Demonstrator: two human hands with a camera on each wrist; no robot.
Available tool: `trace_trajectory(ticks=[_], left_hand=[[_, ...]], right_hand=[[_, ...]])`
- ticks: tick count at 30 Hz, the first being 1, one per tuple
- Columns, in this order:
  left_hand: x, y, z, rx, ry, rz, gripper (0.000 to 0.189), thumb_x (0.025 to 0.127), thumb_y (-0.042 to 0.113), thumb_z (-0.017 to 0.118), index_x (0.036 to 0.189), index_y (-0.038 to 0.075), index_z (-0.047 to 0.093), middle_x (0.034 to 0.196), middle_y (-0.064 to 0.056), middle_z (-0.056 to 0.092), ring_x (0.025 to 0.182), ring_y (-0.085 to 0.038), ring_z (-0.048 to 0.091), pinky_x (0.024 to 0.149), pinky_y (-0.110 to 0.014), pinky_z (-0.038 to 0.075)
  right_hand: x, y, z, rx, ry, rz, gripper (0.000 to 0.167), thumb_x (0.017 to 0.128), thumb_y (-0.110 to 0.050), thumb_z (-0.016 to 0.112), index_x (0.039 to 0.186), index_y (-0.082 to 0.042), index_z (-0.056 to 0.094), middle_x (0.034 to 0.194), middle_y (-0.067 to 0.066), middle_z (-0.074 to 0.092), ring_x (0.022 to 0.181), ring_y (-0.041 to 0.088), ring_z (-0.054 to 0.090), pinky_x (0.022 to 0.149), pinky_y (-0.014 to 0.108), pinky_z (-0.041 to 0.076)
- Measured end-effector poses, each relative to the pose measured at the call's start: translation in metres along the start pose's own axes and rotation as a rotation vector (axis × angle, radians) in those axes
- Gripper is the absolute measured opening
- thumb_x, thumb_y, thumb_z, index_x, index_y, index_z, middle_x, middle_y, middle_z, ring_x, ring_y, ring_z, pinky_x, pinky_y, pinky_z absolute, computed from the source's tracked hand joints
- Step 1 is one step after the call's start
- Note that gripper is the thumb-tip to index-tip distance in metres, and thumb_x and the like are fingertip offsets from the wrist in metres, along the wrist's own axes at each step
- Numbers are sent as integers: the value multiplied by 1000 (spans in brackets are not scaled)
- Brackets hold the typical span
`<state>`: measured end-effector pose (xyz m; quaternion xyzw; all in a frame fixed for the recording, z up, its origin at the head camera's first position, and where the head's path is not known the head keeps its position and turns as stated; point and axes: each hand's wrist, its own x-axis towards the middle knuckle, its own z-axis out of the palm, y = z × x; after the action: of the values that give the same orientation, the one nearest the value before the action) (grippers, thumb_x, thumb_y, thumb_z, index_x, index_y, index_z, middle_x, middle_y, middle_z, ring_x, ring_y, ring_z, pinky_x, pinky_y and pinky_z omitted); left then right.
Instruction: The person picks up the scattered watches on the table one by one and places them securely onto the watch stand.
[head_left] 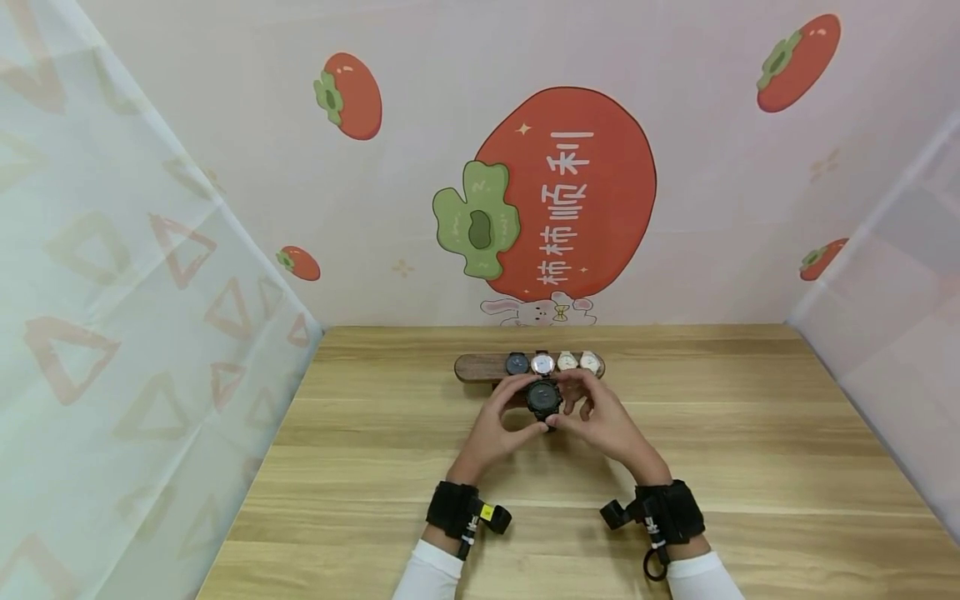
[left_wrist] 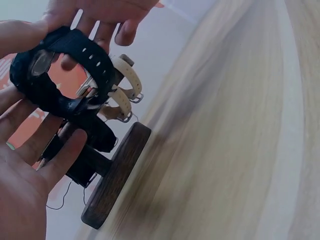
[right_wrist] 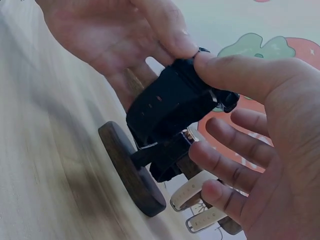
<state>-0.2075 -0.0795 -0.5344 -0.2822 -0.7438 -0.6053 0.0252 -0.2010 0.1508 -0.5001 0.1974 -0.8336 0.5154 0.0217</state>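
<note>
Both hands hold a black wristwatch by its edges, its dark dial facing up toward the head camera. My left hand has the thumb at the near end and fingers at the far left side. On the other side, my right hand pinches it with thumb and forefinger, the other fingers loosely bent. In the left wrist view the black strap forms a loop with a row of holes. Just behind the watch is a dark wooden watch stand, partly hidden by the hands.
On the stand's bar sit a dark-faced watch, a white-faced watch and two cream-strapped watches, toward its right end. The stand's oblong base rests on the wooden table. A printed cloth backdrop rises behind.
</note>
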Motion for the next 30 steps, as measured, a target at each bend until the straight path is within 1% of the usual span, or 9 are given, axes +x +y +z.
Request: trace_trajectory(ticks=[2,6,9,11,14,17,22,25,30], left_hand=[[0,2,1,0,-5,-30,70,93,12,84,156,14,53,157,-7,50,139,-29,56,115,-47,54],[0,5,0,-15,-5,-64,70,92,9,85,155,14,54,155,-4,51,141,-25,54,118,-41,52],[0,6,0,-27,-9,-56,69,93,6,83,155,13,54,156,-6,50,142,-25,54,119,-38,51],[0,7,-1,-31,-13,-44,69,93,5,83,155,13,54,156,-8,49,143,-27,53,120,-40,50],[-1,6,-1,-35,-14,-24,70,92,2,83,155,12,54,156,-12,47,143,-31,53,121,-43,49],[-1,5,0,-41,-12,-19,71,91,-1,82,155,11,54,156,-15,46,143,-32,53,122,-44,49],[-1,4,1,-46,-9,-27,72,90,-3,83,155,8,54,154,-15,48,143,-32,53,121,-41,49],[-1,4,2,-40,-7,-38,70,90,-2,83,153,10,55,153,-14,49,142,-30,53,121,-39,50],[0,3,3,-30,-5,-43,67,91,0,83,151,11,56,153,-14,50,143,-30,52,120,-41,51]], right_hand=[[1,2,1,-12,-1,-25,67,89,-14,89,147,-12,56,127,11,67,95,23,64,70,27,52],[1,4,0,-35,-8,-74,70,89,-14,89,151,-13,56,135,13,66,104,26,65,75,28,56],[0,3,-1,-43,-24,-101,72,89,-16,88,153,-14,55,143,12,62,113,26,64,85,32,59],[0,1,-1,-40,-39,-117,73,88,-16,89,154,-15,55,148,10,59,118,26,63,90,35,60],[-1,1,-1,-44,-59,-142,72,88,-14,89,153,-16,58,154,9,57,124,26,62,96,41,61],[-1,2,0,-51,-71,-158,69,88,-11,89,151,-16,60,155,11,57,130,29,61,97,45,62],[-3,3,0,-48,-70,-140,66,88,-10,89,148,-16,63,154,11,58,131,32,62,98,49,61],[-3,4,0,-50,-72,-131,65,88,-10,89,147,-17,63,153,10,59,131,32,61,98,49,61],[-2,2,-1,-51,-84,-127,65,87,-11,89,147,-16,63,154,11,58,135,34,60,97,49,61]])
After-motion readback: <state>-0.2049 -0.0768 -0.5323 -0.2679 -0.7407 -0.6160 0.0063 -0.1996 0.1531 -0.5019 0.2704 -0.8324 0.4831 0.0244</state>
